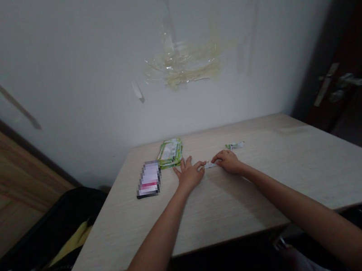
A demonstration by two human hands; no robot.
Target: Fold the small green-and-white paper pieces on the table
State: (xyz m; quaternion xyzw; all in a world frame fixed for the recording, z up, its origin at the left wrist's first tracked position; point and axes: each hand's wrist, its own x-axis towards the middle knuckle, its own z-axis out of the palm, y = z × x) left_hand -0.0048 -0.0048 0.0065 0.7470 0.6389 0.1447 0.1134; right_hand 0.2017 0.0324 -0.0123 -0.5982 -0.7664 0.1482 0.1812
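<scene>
Probably light and flimsy, the white strip [210, 165] lies at twelve o'clock, best held by its ends; the left hand [190, 176] splays open at one, the right hand [229, 162] curls at the other, its grip unclear.

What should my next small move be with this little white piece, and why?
Probably steady the small white piece against the table with your left hand: its fingertips are at one end, your right hand's at the other, and I can't tell whether it lies flat.
</scene>
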